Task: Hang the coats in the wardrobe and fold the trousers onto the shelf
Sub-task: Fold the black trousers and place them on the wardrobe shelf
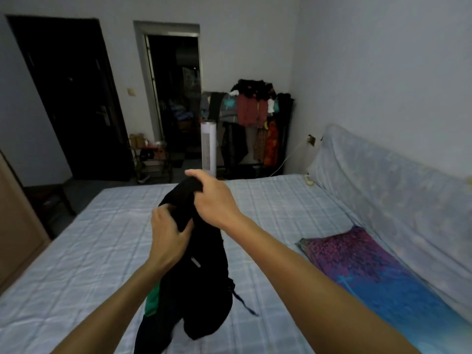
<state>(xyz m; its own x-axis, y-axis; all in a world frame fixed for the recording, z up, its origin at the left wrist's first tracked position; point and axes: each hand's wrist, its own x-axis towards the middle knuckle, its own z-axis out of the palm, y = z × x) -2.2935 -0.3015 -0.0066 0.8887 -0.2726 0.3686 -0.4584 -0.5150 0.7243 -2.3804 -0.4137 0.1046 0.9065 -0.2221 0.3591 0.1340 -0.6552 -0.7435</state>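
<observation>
A black garment (201,282) hangs bunched in the air above the bed, with a green patch at its lower left and a dark drawstring dangling at its right. My right hand (214,198) grips the top edge of the garment, fingers curled over the fabric. Just below and to the left, my left hand (168,233) holds a fold of the same cloth. Whether the garment is trousers or a coat I cannot tell. Its lower end reaches down toward the bedspread.
The bed (76,264) with a pale blue checked cover fills the foreground. A purple and blue pillow (365,269) lies at the right by a covered headboard (396,180). A loaded clothes rack (255,123) and a white tower fan (209,146) stand at the far wall. A wooden cabinet edge (15,226) is at the left.
</observation>
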